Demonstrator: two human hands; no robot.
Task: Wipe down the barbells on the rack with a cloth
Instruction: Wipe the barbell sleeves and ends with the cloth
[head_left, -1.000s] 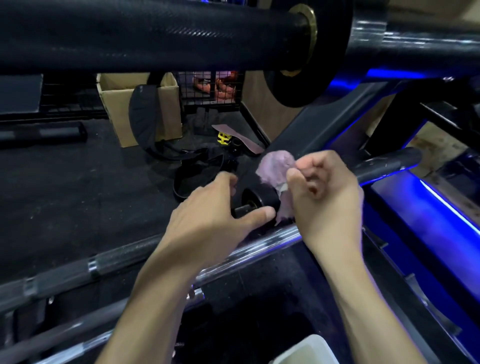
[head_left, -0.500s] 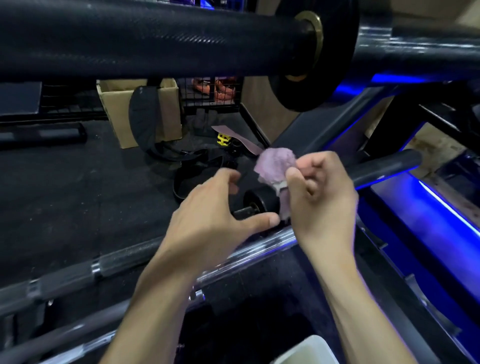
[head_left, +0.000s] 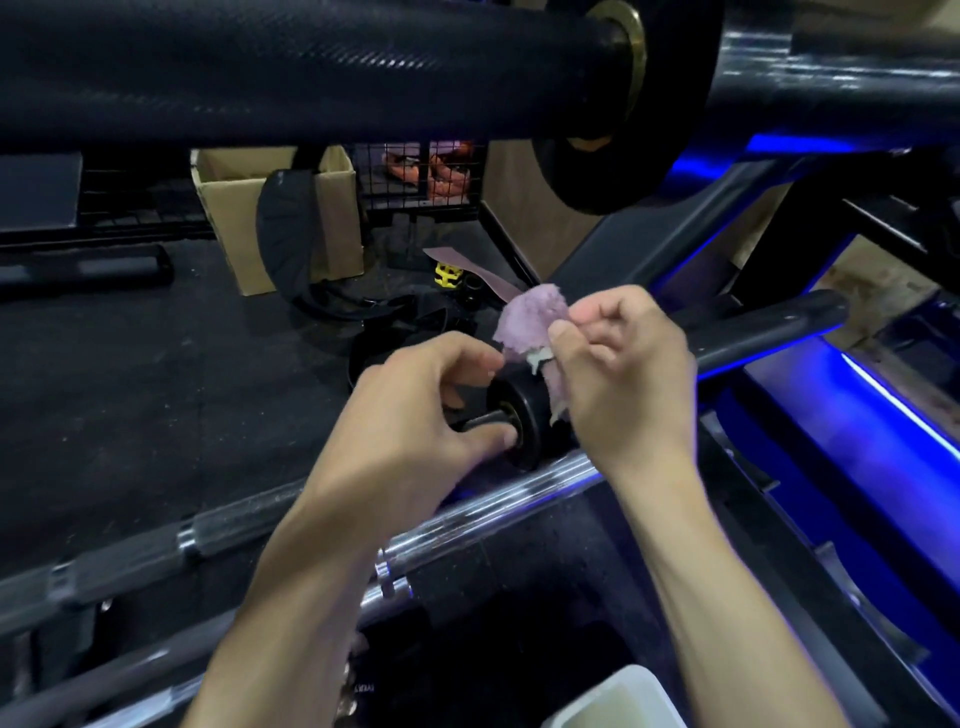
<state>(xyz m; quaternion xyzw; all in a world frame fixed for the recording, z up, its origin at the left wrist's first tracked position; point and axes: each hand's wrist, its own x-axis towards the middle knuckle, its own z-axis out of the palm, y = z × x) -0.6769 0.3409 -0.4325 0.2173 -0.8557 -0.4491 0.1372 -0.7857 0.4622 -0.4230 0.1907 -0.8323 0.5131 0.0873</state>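
Right hand (head_left: 623, 374) pinches cloth (head_left: 530, 325) on barbell collar (head_left: 524, 415); left hand (head_left: 415, 415) apparently grips shaft.

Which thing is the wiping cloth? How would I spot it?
Find the huge black bar across the top, then drop to the two bare hands in the middle. The right hand pinches the cloth against a small black collar. It is the only soft, crumpled, pale purple thing among hard dark metal.

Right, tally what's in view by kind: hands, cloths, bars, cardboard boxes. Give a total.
Hands: 2, left hand gripping the black collar, right hand pinching the cloth
Cloths: 1, purple cloth
Bars: 3, top bar, middle bar, chrome bar
Cardboard boxes: 1, box
Total: 7
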